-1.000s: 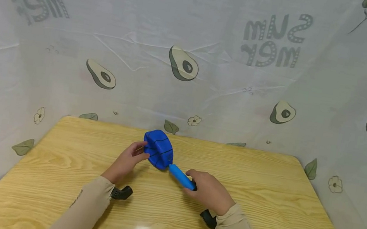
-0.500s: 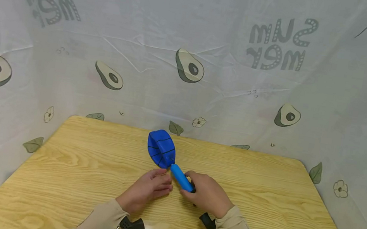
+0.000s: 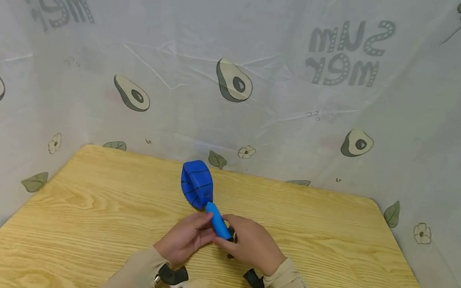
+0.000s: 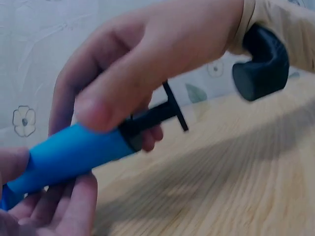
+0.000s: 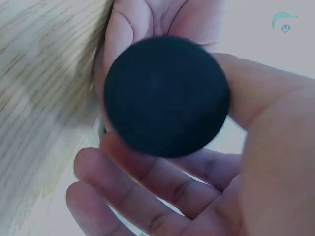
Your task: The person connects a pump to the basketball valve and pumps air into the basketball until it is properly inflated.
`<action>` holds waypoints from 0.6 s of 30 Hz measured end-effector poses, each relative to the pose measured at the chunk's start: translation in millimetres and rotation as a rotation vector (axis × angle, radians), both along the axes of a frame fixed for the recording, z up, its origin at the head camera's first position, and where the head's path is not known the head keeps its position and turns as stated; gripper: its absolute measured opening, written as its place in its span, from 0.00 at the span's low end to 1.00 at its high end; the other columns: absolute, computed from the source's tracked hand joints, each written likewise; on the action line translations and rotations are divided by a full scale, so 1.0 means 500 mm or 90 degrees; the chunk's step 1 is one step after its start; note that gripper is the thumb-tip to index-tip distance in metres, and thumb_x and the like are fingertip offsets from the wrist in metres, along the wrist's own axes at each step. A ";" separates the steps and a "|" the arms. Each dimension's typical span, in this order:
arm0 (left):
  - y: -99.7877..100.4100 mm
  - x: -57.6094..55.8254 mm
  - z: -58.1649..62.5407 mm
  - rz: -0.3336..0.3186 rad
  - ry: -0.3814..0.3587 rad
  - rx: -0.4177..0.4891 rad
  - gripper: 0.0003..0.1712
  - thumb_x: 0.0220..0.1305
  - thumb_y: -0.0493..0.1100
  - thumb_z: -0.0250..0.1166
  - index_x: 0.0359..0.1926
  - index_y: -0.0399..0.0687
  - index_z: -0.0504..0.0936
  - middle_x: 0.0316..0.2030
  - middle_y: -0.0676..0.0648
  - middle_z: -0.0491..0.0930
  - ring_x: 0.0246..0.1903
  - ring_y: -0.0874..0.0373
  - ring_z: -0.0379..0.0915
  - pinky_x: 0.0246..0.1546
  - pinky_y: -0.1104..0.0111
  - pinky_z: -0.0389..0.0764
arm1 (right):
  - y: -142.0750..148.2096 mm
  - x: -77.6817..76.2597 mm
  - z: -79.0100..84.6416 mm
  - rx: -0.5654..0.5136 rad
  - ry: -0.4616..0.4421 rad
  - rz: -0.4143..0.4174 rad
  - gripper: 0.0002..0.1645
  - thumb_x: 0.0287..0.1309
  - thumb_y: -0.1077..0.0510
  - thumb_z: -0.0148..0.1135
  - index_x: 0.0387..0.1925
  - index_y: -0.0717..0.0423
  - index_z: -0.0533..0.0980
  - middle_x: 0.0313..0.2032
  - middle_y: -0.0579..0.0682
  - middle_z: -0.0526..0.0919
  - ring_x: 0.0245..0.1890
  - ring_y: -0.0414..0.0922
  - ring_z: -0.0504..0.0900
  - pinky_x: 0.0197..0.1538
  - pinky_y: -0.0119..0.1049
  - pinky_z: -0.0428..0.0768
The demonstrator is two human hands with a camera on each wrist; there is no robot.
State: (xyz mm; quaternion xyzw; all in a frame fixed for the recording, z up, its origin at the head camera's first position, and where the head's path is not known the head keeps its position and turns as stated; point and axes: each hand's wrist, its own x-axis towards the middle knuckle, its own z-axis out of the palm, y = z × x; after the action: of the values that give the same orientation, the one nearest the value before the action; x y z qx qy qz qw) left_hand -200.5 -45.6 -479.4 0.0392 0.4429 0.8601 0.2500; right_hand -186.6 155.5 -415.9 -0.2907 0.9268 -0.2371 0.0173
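Note:
A light-blue hand pump (image 3: 218, 222) with a black T-shaped handle (image 4: 170, 108) is joined to a deflated blue ball (image 3: 198, 184) with black lines. The ball lies caved in near the back of the table. My left hand (image 3: 185, 237) holds the front part of the pump barrel, thumb above and fingers beneath. My right hand (image 3: 253, 243) grips the barrel's rear end near its black cap, thumb on one side and fingers round the other. In the right wrist view a black round disc (image 5: 167, 98) at the handle's end hides much of the pump.
The wooden table (image 3: 323, 236) ends at a pale curtain (image 3: 284, 137) printed with avocados and leaves. Black camera mounts (image 3: 173, 275) sit at both wrists, close over the tabletop.
My left hand has left the ball, moved toward me and rightward, and taken hold of the pump barrel. The right hand keeps its grip. The pump and ball have shifted slightly left.

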 end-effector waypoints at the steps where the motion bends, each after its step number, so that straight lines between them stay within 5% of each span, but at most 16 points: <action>1: -0.004 -0.003 -0.002 -0.002 0.006 0.000 0.27 0.85 0.43 0.47 0.72 0.27 0.57 0.57 0.41 0.78 0.57 0.54 0.80 0.65 0.62 0.79 | -0.001 0.001 0.001 -0.003 -0.001 -0.007 0.24 0.67 0.43 0.69 0.57 0.52 0.80 0.34 0.38 0.81 0.30 0.34 0.76 0.32 0.29 0.77; 7: -0.028 -0.016 -0.011 -0.014 -0.004 0.049 0.21 0.86 0.42 0.45 0.70 0.35 0.59 0.54 0.45 0.78 0.58 0.55 0.78 0.67 0.61 0.77 | 0.007 0.008 0.014 -0.015 0.005 -0.027 0.18 0.62 0.37 0.72 0.40 0.44 0.80 0.30 0.36 0.79 0.26 0.32 0.74 0.27 0.29 0.76; 18: -0.031 -0.028 -0.017 -0.045 0.000 0.062 0.34 0.85 0.43 0.48 0.79 0.36 0.44 0.57 0.45 0.71 0.60 0.53 0.74 0.68 0.61 0.75 | 0.017 0.003 0.027 0.002 -0.044 0.119 0.12 0.62 0.51 0.75 0.37 0.47 0.78 0.33 0.38 0.81 0.34 0.37 0.80 0.39 0.29 0.81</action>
State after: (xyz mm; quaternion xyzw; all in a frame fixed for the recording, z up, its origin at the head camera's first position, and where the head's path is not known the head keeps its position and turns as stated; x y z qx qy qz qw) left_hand -214.6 -61.2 -488.0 0.0668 0.3990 0.8713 0.2778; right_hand -185.2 164.1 -402.2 -0.3679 0.8947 -0.2429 0.0716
